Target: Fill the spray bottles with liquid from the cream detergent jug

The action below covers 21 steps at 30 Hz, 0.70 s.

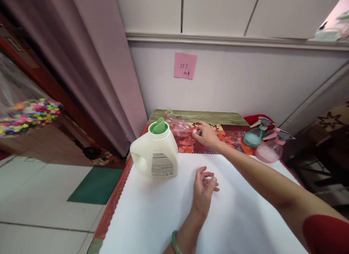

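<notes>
1. Fingers first: our right hand (208, 134) is stretched out over the far part of the bench (223, 117), its fingers closed in a narrow grip on the pink-collared end of a clear plastic bottle (178, 126).
2. That bottle lies on its side behind the jug and to its right; we cannot tell whether it touches the jug.
3. Our left hand (203, 190) holds nothing, fingers loosely curled and slightly apart over the white mat (141, 217), a green bangle (176, 242) round the wrist.
4. Left of it, the white detergent jug (156, 148) stands upright on the mat, green pouring spout (159, 126) showing.
5. Over on the right we have a teal spray bottle (252, 138) just beside a pink spray bottle (268, 153), both upright.
6. Beyond, a pink note (185, 66) marked 357 is on the wall (231, 75).
</notes>
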{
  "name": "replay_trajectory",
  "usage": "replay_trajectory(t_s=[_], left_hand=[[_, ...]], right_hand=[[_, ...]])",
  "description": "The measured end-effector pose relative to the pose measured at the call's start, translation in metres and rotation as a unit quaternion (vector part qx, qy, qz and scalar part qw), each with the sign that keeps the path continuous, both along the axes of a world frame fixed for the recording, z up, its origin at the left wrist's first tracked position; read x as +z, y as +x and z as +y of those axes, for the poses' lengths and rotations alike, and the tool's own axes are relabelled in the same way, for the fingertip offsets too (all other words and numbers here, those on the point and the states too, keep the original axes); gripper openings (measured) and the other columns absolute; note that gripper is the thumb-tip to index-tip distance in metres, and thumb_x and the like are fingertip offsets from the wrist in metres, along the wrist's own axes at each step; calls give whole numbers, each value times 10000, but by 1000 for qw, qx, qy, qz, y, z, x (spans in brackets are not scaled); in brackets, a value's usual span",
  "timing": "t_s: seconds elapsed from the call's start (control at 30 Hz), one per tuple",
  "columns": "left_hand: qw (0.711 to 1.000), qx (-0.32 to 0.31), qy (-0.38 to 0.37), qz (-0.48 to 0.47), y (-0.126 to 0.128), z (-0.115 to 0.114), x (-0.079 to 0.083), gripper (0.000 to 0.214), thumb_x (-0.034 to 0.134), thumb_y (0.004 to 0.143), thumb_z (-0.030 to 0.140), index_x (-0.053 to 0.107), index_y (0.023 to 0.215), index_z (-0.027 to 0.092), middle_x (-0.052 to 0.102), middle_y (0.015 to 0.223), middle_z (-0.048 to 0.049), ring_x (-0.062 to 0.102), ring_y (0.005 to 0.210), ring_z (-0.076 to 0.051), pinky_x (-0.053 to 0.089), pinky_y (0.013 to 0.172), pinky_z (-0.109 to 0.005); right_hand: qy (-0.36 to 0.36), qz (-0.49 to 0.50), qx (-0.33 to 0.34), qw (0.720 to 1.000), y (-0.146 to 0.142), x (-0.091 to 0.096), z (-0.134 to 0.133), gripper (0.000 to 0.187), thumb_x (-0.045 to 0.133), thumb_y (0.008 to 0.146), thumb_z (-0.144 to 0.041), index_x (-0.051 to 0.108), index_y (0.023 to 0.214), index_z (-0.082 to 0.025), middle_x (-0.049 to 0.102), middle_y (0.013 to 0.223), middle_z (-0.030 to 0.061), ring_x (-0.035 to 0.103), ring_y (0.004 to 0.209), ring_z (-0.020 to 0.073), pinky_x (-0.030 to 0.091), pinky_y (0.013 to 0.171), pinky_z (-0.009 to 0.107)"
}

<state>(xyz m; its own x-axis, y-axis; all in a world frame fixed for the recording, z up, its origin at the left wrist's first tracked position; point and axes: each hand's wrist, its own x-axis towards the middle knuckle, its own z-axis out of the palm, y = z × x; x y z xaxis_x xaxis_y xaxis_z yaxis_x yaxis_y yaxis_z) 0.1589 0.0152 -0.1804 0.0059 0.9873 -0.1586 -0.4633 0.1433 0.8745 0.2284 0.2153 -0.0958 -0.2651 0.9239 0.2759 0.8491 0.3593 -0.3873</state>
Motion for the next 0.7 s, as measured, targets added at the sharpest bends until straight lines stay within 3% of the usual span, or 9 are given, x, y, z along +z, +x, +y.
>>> replay_trajectory(t_s=[0.1, 0.23, 0.3, 0.37, 0.43, 0.53, 0.57, 0.63, 0.7], left_hand=[[996, 48, -35, -72, -1, 5, 2, 683, 767, 770, 496, 424, 1304, 244, 514, 1194, -109, 645, 937, -233, 592, 795, -463], [990, 95, -8, -101, -4, 11, 8, 1028, 906, 613, 343, 289, 1434, 399, 364, 1454, -115, 532, 1266, -304, 569, 912, -470], [991, 47, 31, -118, -6, 10, 11, 1058, 917, 588, 338, 313, 1453, 420, 338, 1519, -115, 444, 1369, -351, 569, 913, -470], [987, -40, 44, -151, -8, 8, 13, 971, 896, 614, 381, 382, 1437, 379, 421, 1476, -139, 482, 1335, -389, 590, 852, -489], [980, -93, 28, -173, -7, 6, 15, 851, 875, 643, 395, 456, 1379, 322, 548, 1339, -151, 602, 1185, -378, 603, 770, -476], [980, -49, -5, -195, -3, 5, 22, 713, 864, 666, 360, 520, 1287, 291, 648, 1190, -122, 677, 1041, -312, 593, 772, -441], [978, -22, -15, -208, -1, 5, 26, 687, 860, 674, 365, 531, 1272, 285, 665, 1174, -119, 682, 1042, -302, 588, 803, -441], [972, 27, -28, -231, 3, 4, 38, 637, 851, 685, 385, 560, 1239, 270, 692, 1135, -111, 683, 1062, -288, 574, 866, -446], [969, 57, -34, -237, 7, 0, 52, 569, 834, 704, 411, 592, 1197, 264, 711, 1082, -92, 690, 1050, -271, 564, 900, -450]], right_hand=[[-36, -31, 8, 999, 53, 45, -34, 194, 623, 800, -365, 736, 838, -211, 637, 1384, 66, 669, 1070, 254, 480, 863, 324], [-197, -91, 41, 975, 98, 95, -83, 199, 659, 759, -381, 760, 816, -220, 773, 907, 42, 682, 748, 198, 434, 611, 258], [-285, -100, 89, 949, 106, 110, -102, 178, 665, 751, -361, 768, 776, -217, 749, 758, 24, 654, 666, 181, 409, 558, 251], [-338, -101, 126, 927, 109, 118, -115, 162, 690, 734, -358, 761, 709, -215, 726, 684, 15, 636, 626, 176, 409, 544, 253], [-322, -56, 126, 937, 113, 121, -123, 178, 729, 715, -386, 747, 677, -214, 717, 662, 13, 635, 617, 177, 432, 565, 262], [-119, 177, 42, 976, 124, 112, -133, 248, 741, 729, -448, 745, 838, -226, 759, 868, 34, 682, 755, 193, 499, 708, 294], [-35, 283, -4, 958, 128, 106, -138, 291, 716, 755, -467, 728, 932, -236, 759, 968, 43, 693, 823, 198, 511, 767, 311], [64, 478, -96, 871, 134, 86, -154, 348, 654, 802, -484, 665, 1062, -252, 741, 1082, 56, 700, 886, 200, 521, 828, 348], [36, 612, -171, 771, 134, 59, -176, 349, 659, 788, -483, 633, 1048, -251, 746, 1036, 52, 707, 827, 203, 527, 805, 372]])
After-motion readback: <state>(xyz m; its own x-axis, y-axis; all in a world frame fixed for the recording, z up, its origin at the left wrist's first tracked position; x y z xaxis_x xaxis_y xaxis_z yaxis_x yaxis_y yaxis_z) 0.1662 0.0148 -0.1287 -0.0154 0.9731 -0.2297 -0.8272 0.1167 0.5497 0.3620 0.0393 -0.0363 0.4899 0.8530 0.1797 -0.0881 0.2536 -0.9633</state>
